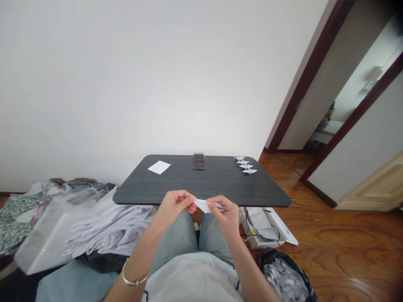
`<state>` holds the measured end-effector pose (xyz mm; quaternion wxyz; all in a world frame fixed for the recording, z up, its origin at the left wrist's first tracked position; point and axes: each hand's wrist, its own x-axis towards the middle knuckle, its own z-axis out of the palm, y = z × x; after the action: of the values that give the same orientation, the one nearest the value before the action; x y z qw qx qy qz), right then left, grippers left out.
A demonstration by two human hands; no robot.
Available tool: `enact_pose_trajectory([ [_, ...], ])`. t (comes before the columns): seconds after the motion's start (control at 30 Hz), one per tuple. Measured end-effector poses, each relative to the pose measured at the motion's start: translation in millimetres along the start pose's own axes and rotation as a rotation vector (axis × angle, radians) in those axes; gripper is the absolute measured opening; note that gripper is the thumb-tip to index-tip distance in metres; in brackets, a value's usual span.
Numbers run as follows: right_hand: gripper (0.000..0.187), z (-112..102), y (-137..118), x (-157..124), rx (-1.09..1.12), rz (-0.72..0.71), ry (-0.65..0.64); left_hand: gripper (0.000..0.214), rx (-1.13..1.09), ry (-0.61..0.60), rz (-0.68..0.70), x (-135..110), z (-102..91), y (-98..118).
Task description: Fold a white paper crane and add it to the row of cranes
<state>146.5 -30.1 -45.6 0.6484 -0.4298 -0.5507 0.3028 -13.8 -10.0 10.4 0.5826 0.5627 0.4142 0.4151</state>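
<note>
A small piece of folded white paper [203, 205] is stretched between my two hands, just in front of the table's near edge and above my lap. My left hand [179, 202] pinches its left end between thumb and fingers. On the other end, my right hand [224, 209] is closed with the thumb on top, hiding part of the folds. Several folded white paper cranes [245, 165] stand in a row at the table's back right. A flat stack or sheet of square white paper [159, 167] lies at the back left.
The dark table [176, 184] stands against a white wall. A phone [199, 161] sits at its back middle. Piled clothes [110, 228] lie on the left. At the lower right are a white box with cables [262, 228] and a black bag of paper pieces [285, 277]. Beyond the doorway a person is partly visible.
</note>
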Motion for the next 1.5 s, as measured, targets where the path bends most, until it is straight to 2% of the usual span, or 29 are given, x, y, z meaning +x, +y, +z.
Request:
enact_pose_trajectory([
  [0.37, 0.012, 0.8, 1.5, 0.8, 0.003, 0.021, 0.001, 0.026, 0.049, 0.000, 0.021, 1.4, 0.2, -2.7],
  [0.73, 0.013, 1.1, 1.2, 0.9, -0.014, 0.020, 0.020, 0.029, 0.034, 0.033, 0.098, -0.4, 2.0, -1.1],
  [0.87, 0.012, 1.7, 0.5, -0.1, 0.008, 0.020, 0.011, 0.024, 0.091, -0.027, 0.083, 0.5, 3.6, -2.3],
  [0.97, 0.013, 1.5, 1.3, -0.3, 0.017, 0.029, 0.006, 0.022, 0.089, -0.029, 0.081, 1.5, 4.7, -3.5],
  [1.3, 0.013, 3.2, 0.7, 1.7, 0.075, 0.113, -0.048, 0.020, 0.116, 0.012, 0.079, 1.3, 6.6, -1.7],
  [1.5, 0.011, 4.1, 2.5, 2.7, 0.122, 0.155, -0.033, 0.016, 0.137, 0.018, 0.084, 2.9, 6.1, -4.2],
])
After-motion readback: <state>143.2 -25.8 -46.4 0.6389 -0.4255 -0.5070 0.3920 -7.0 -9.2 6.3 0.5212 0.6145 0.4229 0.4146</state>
